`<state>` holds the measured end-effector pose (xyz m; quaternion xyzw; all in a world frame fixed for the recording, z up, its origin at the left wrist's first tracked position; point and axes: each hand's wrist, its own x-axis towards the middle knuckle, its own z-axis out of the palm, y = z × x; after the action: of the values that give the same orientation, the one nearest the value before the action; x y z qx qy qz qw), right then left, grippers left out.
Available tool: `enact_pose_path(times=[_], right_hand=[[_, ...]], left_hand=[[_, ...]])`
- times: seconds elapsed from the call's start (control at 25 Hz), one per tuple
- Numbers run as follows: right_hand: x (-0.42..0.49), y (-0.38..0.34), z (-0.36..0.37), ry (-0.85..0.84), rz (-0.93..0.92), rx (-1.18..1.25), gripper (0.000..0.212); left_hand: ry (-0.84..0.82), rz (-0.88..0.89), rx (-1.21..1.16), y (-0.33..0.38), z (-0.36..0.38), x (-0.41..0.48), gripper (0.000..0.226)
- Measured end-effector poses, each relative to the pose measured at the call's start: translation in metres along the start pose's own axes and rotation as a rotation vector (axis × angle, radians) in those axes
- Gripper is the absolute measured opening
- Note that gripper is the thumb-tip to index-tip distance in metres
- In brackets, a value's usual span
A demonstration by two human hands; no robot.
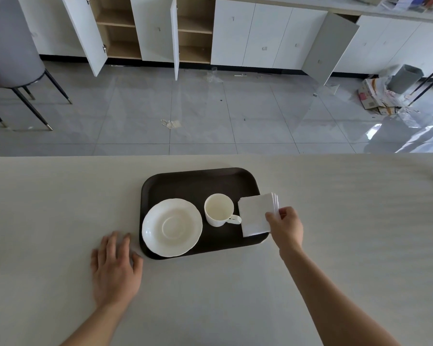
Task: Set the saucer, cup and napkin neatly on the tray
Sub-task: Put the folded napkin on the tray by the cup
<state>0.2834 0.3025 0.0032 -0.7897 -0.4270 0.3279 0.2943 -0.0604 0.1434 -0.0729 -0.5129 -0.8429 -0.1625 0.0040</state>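
Napkin held over tray's right edge
The right hand (286, 227) pinches a folded napkin (256, 214) beside the cup (219, 209) and saucer (171, 227) on the tray (198, 181); the left hand (114, 268) lies flat and spread on the bench (60, 196).

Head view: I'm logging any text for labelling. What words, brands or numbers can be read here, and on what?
None readable.
Tray, saucer, cup, napkin: no print visible.
Cardboard boxes on the floor: coloured print, too blurred to read.

Office pantry: white cabinets (248, 33), counter.
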Motion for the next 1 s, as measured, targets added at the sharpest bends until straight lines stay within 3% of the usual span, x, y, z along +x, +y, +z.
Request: enact_pose_path(times=[0.24, 0.36, 0.48, 0.68, 0.84, 1.0], right_hand=[[0.001, 0.004, 0.0, -0.029, -0.271, -0.469, 0.014], [-0.003, 0.011, 0.005, -0.068, -0.407, -0.59, 0.047], [-0.007, 0.014, 0.006, -0.101, -0.451, -0.67, 0.059], [-0.006, 0.004, -0.001, 0.004, -0.457, -0.625, 0.049], [-0.008, -0.026, -0.001, 0.032, -0.66, -0.511, 0.036], [-0.009, -0.076, 0.017, -0.065, -0.887, -0.524, 0.03]], left_hand=[[0.054, 0.008, 0.0, -0.005, 0.008, 0.0, 0.051], [0.044, 0.004, 0.0, -0.005, 0.01, 0.0, 0.051], [0.023, 0.001, 0.001, -0.005, 0.008, 0.001, 0.051], [-0.01, -0.008, 0.001, -0.003, 0.004, 0.0, 0.053], [-0.034, -0.014, 0.005, -0.003, 0.003, 0.0, 0.054], [-0.059, -0.02, 0.005, -0.004, 0.003, 0.001, 0.055]])
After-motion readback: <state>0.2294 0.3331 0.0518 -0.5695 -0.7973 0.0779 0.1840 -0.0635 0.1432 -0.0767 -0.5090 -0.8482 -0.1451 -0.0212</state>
